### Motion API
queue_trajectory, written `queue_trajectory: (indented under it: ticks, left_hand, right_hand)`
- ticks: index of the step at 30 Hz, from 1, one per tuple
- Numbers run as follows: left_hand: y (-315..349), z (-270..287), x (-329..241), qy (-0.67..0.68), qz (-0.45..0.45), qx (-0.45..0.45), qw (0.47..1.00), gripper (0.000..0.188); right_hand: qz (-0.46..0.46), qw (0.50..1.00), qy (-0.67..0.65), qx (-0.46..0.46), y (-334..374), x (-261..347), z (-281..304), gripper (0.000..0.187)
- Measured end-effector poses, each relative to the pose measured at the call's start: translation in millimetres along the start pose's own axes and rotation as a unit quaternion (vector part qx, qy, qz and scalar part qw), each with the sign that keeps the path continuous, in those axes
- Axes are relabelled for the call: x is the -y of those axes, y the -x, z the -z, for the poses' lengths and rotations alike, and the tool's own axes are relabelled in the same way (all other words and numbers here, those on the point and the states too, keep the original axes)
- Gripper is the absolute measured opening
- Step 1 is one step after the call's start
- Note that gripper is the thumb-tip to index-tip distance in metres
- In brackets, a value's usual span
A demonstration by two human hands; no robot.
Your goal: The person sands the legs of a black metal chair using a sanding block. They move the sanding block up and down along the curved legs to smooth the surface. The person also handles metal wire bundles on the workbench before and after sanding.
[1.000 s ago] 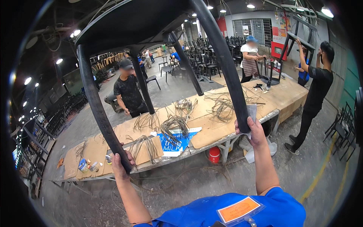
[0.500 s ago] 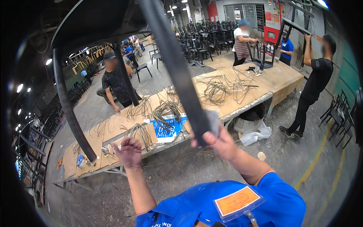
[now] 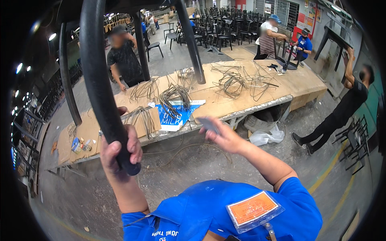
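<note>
A black chair looms over the workbench, its seat cut off by the upper edge of the view. My left hand (image 3: 120, 150) is wrapped around the lower end of its nearest leg (image 3: 102, 80), which hangs in front of the bench's near edge. Other black legs, among them a right leg (image 3: 189, 44) and a left leg (image 3: 69, 76), reach down over the bench. Between the fingers of my right hand (image 3: 225, 138) is a flat grey piece of sandpaper (image 3: 208, 125), apart from the chair.
Wire bundles (image 3: 231, 83) lie on the cardboard-covered bench (image 3: 299, 82), beside a blue-and-white printed sheet (image 3: 173, 118). Small containers (image 3: 78, 145) stand at its left end. Co-workers are across the bench and at right, one raising a black frame (image 3: 333, 40). A white bag (image 3: 267, 134) lies below.
The chair has turned and shifted. My left hand, open before, has closed around a leg. My right hand has come off the leg it held, keeping the sandpaper.
</note>
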State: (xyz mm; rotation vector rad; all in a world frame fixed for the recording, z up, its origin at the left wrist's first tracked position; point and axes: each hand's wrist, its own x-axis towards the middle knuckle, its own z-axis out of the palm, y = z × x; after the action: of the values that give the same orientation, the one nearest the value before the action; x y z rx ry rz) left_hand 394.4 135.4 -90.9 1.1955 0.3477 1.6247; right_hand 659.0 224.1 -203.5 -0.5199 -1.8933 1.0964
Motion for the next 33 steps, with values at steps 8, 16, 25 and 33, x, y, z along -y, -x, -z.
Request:
queue_trajectory:
  ticks: [8, 16, 25, 33]
  left_hand:
    - [22.7, 14.3, -45.4, 0.07, 0.028, 0.214, 0.974, 0.085]
    - [15.6, 9.7, -43.3, 0.136, 0.08, 0.373, 0.914, 0.071]
    - [22.1, -44.8, 16.0, -0.308, -0.053, -0.141, 0.939, 0.051]
    - [2.7, -14.8, 35.4, -0.283, 0.03, -0.108, 0.953, 0.04]
  right_hand:
    - [0.028, 0.944, 0.147, -0.295, -55.8, -78.5, 89.9, 0.047]
    - [0.057, 0.921, -0.06, -0.381, -86.4, -30.2, 92.4, 0.034]
    - [0.092, 0.989, -0.051, -0.102, -101.9, 44.2, -17.3, 0.026]
    - [0.127, 0.984, -0.112, -0.061, -101.5, 69.2, -50.8, 0.017]
